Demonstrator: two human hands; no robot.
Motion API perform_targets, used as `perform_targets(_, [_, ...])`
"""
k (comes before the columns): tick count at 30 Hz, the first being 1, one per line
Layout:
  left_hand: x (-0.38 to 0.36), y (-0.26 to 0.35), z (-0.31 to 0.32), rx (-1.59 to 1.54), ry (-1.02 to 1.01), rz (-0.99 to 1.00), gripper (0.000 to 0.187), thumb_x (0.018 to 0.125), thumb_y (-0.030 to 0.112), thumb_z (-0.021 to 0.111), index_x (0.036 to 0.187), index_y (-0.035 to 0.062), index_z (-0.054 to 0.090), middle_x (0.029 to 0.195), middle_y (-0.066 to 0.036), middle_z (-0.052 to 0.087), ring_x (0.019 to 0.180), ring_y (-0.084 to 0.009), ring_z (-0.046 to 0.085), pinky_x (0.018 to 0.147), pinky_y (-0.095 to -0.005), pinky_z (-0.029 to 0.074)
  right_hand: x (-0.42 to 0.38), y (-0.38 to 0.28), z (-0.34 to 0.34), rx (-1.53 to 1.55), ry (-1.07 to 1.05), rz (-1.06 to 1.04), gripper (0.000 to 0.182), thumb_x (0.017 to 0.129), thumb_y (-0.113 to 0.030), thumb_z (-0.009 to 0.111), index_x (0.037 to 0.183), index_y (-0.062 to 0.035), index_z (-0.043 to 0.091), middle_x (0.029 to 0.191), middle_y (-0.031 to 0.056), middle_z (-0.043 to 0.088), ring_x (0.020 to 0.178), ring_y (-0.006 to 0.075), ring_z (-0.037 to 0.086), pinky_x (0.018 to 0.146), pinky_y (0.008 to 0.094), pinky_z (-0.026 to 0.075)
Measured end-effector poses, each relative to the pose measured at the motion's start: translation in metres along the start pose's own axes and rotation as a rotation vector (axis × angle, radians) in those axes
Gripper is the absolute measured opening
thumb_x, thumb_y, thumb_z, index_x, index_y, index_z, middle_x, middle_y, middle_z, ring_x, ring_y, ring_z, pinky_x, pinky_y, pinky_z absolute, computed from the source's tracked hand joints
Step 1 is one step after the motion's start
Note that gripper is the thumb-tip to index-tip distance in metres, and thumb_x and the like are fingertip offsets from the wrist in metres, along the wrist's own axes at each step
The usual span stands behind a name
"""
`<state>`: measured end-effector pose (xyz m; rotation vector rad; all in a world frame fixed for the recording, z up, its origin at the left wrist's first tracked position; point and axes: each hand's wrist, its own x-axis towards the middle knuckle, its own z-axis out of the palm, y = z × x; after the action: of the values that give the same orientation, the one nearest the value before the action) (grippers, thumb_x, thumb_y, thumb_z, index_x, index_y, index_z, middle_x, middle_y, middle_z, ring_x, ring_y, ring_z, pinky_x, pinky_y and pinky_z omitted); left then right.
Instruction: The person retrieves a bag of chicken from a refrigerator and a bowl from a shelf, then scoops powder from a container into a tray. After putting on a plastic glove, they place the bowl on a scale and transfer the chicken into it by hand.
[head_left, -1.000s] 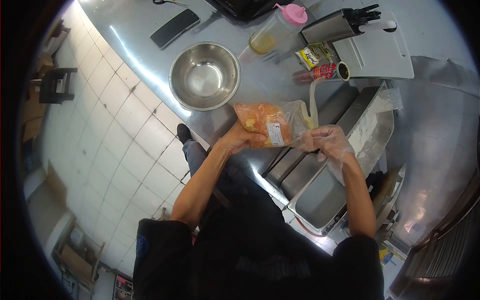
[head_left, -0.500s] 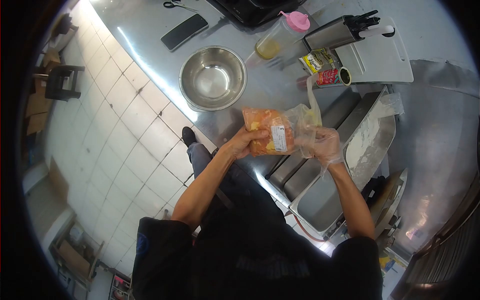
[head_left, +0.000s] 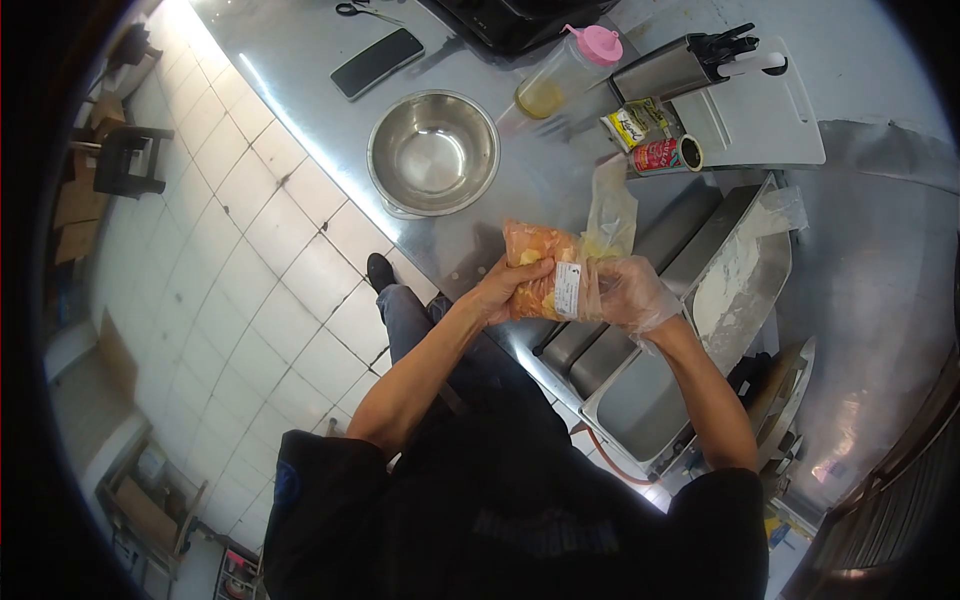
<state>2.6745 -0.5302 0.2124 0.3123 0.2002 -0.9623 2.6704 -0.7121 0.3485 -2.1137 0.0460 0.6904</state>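
A clear plastic bag of raw, orange-pink meat with yellow bits (head_left: pixel 537 243) is held up in front of me, over the table's near edge. A white printed label (head_left: pixel 568 290) is stuck on it. My left hand (head_left: pixel 503 289), bare, is closed around the bag's left side, thumb across the front. My right hand (head_left: pixel 637 292) wears a clear plastic glove and is closed on the bag's right end; its fingertips are partly hidden. The bag's loose, see-through top (head_left: pixel 612 205) sticks up above that hand. Beyond the bag stands a steel bowl (head_left: pixel 400 150).
On the steel table (head_left: pixel 290 60) lie a phone (head_left: pixel 377 63) and scissors (head_left: pixel 360 12). A pink-capped squeeze bottle (head_left: pixel 545 90), a yellow packet (head_left: pixel 632 124), a red can (head_left: pixel 657 156), a knife block (head_left: pixel 655 70) and a white cutting board (head_left: pixel 790 125) stand behind. Metal trays (head_left: pixel 640 400), one holding white powder, sit right.
Both hands and the bag have shifted slightly right and down in view. The bag's loose top, earlier a narrow twisted strip, now spreads wider and upright.
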Motion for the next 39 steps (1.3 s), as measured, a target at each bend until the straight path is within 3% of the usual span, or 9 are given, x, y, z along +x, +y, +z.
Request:
perform_targets(3, [-0.002, -0.003, -0.001, -0.024, 0.008, 0.003, 0.059, 0.088, 0.022, 0.071, 0.134, 0.0045, 0.039, 0.122, -0.011, 0.057, 0.111, -0.0233, 0.061, 0.093, -0.042, 0.055, 0.002, -0.014, -0.005, -0.279, -0.028, 0.029, 0.025, 0.075, -0.015, 0.079, 0.094, 0.0007, 0.071, 0.081, 0.0099, 0.07, 0.075, 0.0114, 0.063, 0.072, 0.0289, 0.053])
perform_targets(7, [-0.002, -0.005, -0.007, -0.093, -0.014, -0.023, 0.057, 0.089, 0.024, 0.07, 0.134, 0.0038, 0.04, 0.121, -0.012, 0.058, 0.11, -0.025, 0.062, 0.093, -0.0443, 0.054, 0.007, -0.005, -0.006, -0.225, 0.016, 0.046, 0.024, 0.074, -0.018, 0.079, 0.088, 0.0005, 0.072, 0.077, 0.0091, 0.07, 0.071, 0.0119, 0.062, 0.068, 0.0297, 0.052])
perform_targets(9, [-0.008, -0.002, -0.011, -0.147, -0.028, -0.055, 0.057, 0.089, 0.024, 0.069, 0.134, 0.0035, 0.04, 0.122, -0.013, 0.058, 0.11, -0.0257, 0.062, 0.093, -0.0448, 0.054, 0.01, 0.003, -0.016, -0.098, -0.151, 0.171, 0.019, 0.078, -0.017, 0.074, 0.082, 0.0013, 0.071, 0.072, 0.0121, 0.069, 0.066, 0.0156, 0.064, 0.062, 0.0318, 0.051])
perform_targets(13, [-0.009, -0.003, -0.013, -0.143, -0.071, -0.025, 0.055, 0.091, 0.026, 0.066, 0.134, 0.0028, 0.041, 0.123, -0.014, 0.058, 0.111, -0.0271, 0.062, 0.093, -0.0461, 0.054, 0.005, -0.023, -0.004, 0.244, -0.143, 0.199, 0.018, 0.079, -0.019, 0.071, 0.078, -0.0008, 0.068, 0.066, 0.0138, 0.066, 0.061, 0.0184, 0.065, 0.058, 0.0332, 0.05])
perform_targets(15, [-0.007, -0.01, -0.022, -0.19, -0.074, -0.06, 0.054, 0.091, 0.027, 0.065, 0.133, 0.0028, 0.042, 0.123, -0.015, 0.058, 0.111, -0.0275, 0.062, 0.094, -0.0467, 0.053, 0.004, -0.028, 0.007, -0.521, -0.036, -0.043, 0.021, 0.075, -0.02, 0.078, 0.085, -0.0034, 0.071, 0.072, 0.01, 0.068, 0.064, 0.0113, 0.062, 0.062, 0.0314, 0.051])
perform_targets(19, [-0.006, -0.021, -0.028, -0.319, -0.088, -0.065, 0.052, 0.093, 0.032, 0.062, 0.132, 0.0031, 0.044, 0.124, -0.015, 0.058, 0.113, -0.0281, 0.061, 0.097, -0.0478, 0.051, 0.008, -0.032, 0.013, -0.56, -0.027, -0.063, 0.013, 0.077, -0.019, 0.068, 0.078, -0.0064, 0.069, 0.065, 0.0108, 0.065, 0.058, 0.0165, 0.061, 0.058, 0.0324, 0.049])
perform_targets(24, [-0.013, -0.02, -0.031, -0.366, -0.107, -0.067, 0.052, 0.093, 0.033, 0.062, 0.133, 0.0037, 0.044, 0.125, -0.015, 0.058, 0.114, -0.0289, 0.06, 0.099, -0.0476, 0.049, 0.014, -0.008, -0.006, -0.015, -0.167, 0.217, 0.009, 0.074, -0.014, 0.073, 0.076, -0.0059, 0.071, 0.06, -0.0006, 0.061, 0.054, 0.0097, 0.056, 0.052, 0.0271, 0.046])
perform_targets(27, [-0.013, -0.019, -0.038, -0.434, -0.146, -0.062, 0.052, 0.093, 0.033, 0.062, 0.133, 0.0043, 0.044, 0.126, -0.016, 0.058, 0.115, -0.0293, 0.06, 0.099, -0.0481, 0.049, 0.004, -0.063, -0.009, 0.084, -0.066, 0.313, 0.012, 0.072, -0.012, 0.076, 0.08, -0.004, 0.072, 0.064, -0.0038, 0.059, 0.053, 0.0062, 0.054, 0.048, 0.0228, 0.042])
perform_targets(39, [-0.005, -0.029, -0.049, -0.571, -0.24, -0.02, 0.055, 0.091, 0.035, 0.064, 0.134, 0.0069, 0.046, 0.128, -0.015, 0.057, 0.117, -0.0295, 0.059, 0.101, -0.0492, 0.048, -0.022, -0.083, -0.025, 0.146, 0.064, 0.355, 0.02, 0.069, -0.004, 0.079, 0.083, 0.0005, 0.066, 0.074, 0.0042, 0.066, 0.055, 0.0083, 0.062, 0.044, 0.0201, 0.049])
